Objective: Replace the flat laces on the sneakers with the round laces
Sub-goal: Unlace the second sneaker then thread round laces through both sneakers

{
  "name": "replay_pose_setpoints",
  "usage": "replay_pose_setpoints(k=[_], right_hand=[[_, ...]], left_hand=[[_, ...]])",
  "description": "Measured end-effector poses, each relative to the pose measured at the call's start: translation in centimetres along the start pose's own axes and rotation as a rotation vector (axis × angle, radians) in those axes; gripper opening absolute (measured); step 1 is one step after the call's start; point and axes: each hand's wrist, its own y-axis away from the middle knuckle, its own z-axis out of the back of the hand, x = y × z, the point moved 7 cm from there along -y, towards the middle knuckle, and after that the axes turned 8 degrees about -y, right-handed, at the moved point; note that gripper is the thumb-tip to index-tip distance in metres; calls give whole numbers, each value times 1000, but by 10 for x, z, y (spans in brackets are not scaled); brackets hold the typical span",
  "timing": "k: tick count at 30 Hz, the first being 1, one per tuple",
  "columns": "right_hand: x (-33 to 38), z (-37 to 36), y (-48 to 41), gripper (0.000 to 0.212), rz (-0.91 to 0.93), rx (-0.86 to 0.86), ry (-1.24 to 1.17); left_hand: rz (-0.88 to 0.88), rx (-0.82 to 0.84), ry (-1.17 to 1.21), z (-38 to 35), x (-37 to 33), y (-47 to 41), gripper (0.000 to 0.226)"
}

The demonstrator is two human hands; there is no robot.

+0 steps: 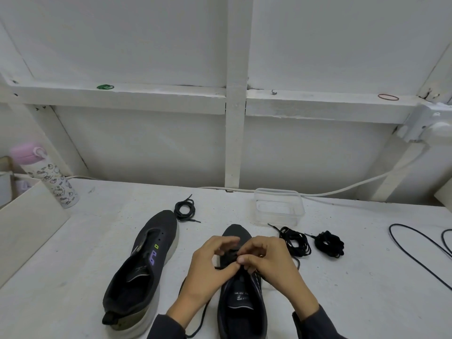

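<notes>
Two dark sneakers lie on the white table. The left sneaker (144, 270) has no lace in its eyelets. Over the right sneaker (241, 307) both hands work at the eyelets: my left hand (209, 267) and my right hand (266, 263) each pinch a dark lace (199, 321) that trails off toward the front edge. A coiled round lace (184, 210) lies beyond the left sneaker's toe. Two bundles of black laces, one (294, 241) looser and one (329, 243) tighter, lie to the right of the hands.
A clear plastic box (278, 206) stands behind the right sneaker. A pink-capped bottle (46, 177) stands at the far left beside a white board (29, 226). A black cable (420, 250) loops across the table's right side. A white wall frame rises behind the table.
</notes>
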Motion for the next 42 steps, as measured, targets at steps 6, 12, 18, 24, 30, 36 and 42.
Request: replay_pose_setpoints(k=[6, 12, 18, 24, 30, 36, 42], right_hand=[[6, -1, -3, 11, 91, 27, 244], [25, 0, -7, 15, 127, 73, 251], [76, 28, -21, 28, 213, -31, -83], [93, 42, -32, 15, 312, -175, -394], [61, 49, -32, 37, 189, -194, -253], [5, 33, -12, 24, -161, 152, 60], [7, 20, -15, 28, 15, -27, -134]], left_hand=[[50, 98, 161, -17, -5, 1, 45], [-2, 106, -10, -25, -9, -1, 21], [25, 160, 24, -28, -4, -3, 18], [70, 206, 105, -29, 2, -7, 12], [132, 171, 325, -27, -1, -14, 10], [85, 159, 348, -31, -7, -17, 13], [65, 135, 341, -36, -8, -15, 10]])
